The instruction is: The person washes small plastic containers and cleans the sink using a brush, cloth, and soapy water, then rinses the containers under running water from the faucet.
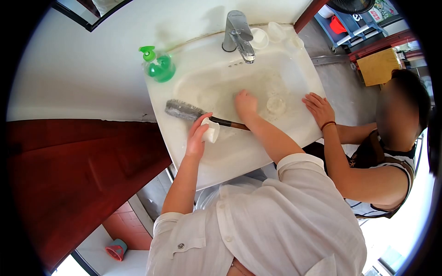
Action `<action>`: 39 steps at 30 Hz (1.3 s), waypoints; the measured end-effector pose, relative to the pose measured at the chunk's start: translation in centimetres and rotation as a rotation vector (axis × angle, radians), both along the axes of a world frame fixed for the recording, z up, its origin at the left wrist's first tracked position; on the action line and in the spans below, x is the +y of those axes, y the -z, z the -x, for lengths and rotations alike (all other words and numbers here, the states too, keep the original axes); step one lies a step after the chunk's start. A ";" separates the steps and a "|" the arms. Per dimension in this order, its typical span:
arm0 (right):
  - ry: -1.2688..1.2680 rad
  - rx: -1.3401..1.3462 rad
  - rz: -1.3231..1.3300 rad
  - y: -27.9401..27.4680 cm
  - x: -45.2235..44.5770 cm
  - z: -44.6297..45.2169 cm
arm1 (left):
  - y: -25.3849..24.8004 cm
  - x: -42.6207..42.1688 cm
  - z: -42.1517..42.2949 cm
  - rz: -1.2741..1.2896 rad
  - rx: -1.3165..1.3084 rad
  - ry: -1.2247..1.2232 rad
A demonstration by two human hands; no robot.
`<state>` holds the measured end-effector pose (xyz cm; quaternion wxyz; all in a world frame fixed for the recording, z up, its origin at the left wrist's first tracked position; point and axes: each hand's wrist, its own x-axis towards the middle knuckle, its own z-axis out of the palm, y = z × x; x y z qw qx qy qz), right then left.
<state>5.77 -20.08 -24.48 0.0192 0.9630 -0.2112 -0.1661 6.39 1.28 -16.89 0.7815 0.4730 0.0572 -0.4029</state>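
Dark-red panelling, by its look a door (92,170), stands to the left of the faucet (237,34), beyond the sink; a second person (377,170) stands to the right of the faucet, one hand (318,108) on the basin's right edge; the white sink (207,170) spreads towards the wearer from the faucet, with cloudy water in its bowl. Left of and nearer than the faucet lies a long brush (184,110), its grey bristles near the sink's left side, its dark handle running behind the wearer's fingers and towards the right forearm; a soap bottle (159,69) with a green pump stands on the ledge left of the faucet.

The left hand (197,135), nearer the wearer than the faucet, grips a small white cup (211,131) between thumb and fingers; whether it also touches the brush cannot be told. The right hand (246,103), directly on the near side of the faucet, is curled in the bowl; what it holds, if anything, is hidden. Right of that hand, a clear cup (276,106) sits in the water; a white cup (259,38) and a translucent cup (276,32) sit on the ledge right of the faucet.

The work looks partway along: the held and immersed cups seem unfinished; whether the ledge cups are clean does not show.
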 end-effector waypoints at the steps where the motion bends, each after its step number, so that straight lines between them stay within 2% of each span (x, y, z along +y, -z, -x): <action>1: -0.051 0.021 0.067 0.2 0.3 0.2 | 0.0 0.1 -0.1 0.000 0.000 0.000; 8: -0.122 0.065 0.056 -0.8 0.3 1.5 | -0.3 0.1 0.0 0.001 -0.012 -0.020; 10: -0.031 0.113 -0.086 -1.0 -0.2 1.6 | -0.1 0.2 0.0 0.007 -0.015 -0.020; 14: -0.087 0.145 -0.140 -2.1 -1.1 1.4 | 0.2 0.2 -0.4 0.006 -0.015 0.011; 17: -0.052 0.091 -0.225 -1.8 -2.0 1.8 | 0.1 0.2 -0.1 -0.002 0.001 -0.011; 19: 0.147 0.078 -0.266 -2.4 -2.4 1.7 | 0.3 0.3 0.0 -0.010 0.005 -0.040; 20: 0.132 0.074 -0.262 -2.5 -2.8 2.1 | 0.5 0.3 0.1 -0.015 -0.006 -0.039; 22: 0.389 -0.278 -0.521 -2.4 -4.0 2.9 | 0.7 0.3 0.2 -0.015 -0.019 -0.053; 23: 0.375 -0.277 -0.521 -2.1 -4.5 2.8 | 0.9 0.4 0.2 -0.026 -0.056 -0.031; 25: 0.421 -0.287 -0.804 -3.2 -4.5 1.4 | 0.8 0.5 0.1 -0.035 -0.096 -0.027; 26: 0.347 -0.441 -0.815 -4.3 -3.8 -0.1 | 0.6 0.5 0.2 -0.020 -0.101 -0.020; 27: 0.278 -0.593 -0.829 -8.1 -1.5 -2.1 | 0.4 0.6 0.3 -0.011 -0.103 -0.009; 29: 0.069 -0.592 -0.543 -10.3 0.2 -7.4 | 0.2 0.8 0.3 -0.004 -0.088 -0.013; 31: -0.309 -1.012 -0.128 -7.4 -0.2 -13.1 | 0.1 0.6 0.2 -0.012 -0.099 -0.018; 34: -0.172 -0.956 -0.030 -3.2 2.4 -16.3 | -0.4 0.5 0.1 0.000 -0.067 -0.019; 36: -0.500 -0.900 -0.356 -1.5 4.9 -14.8 | 0.2 0.8 0.3 0.020 -0.062 -0.032; 38: -0.603 -0.960 -0.248 -0.9 3.8 -14.6 | 0.1 0.8 0.2 0.070 0.018 -0.018; 39: -0.353 -0.876 -0.249 -1.2 2.2 -15.5 | 0.2 1.0 0.3 0.070 0.022 -0.023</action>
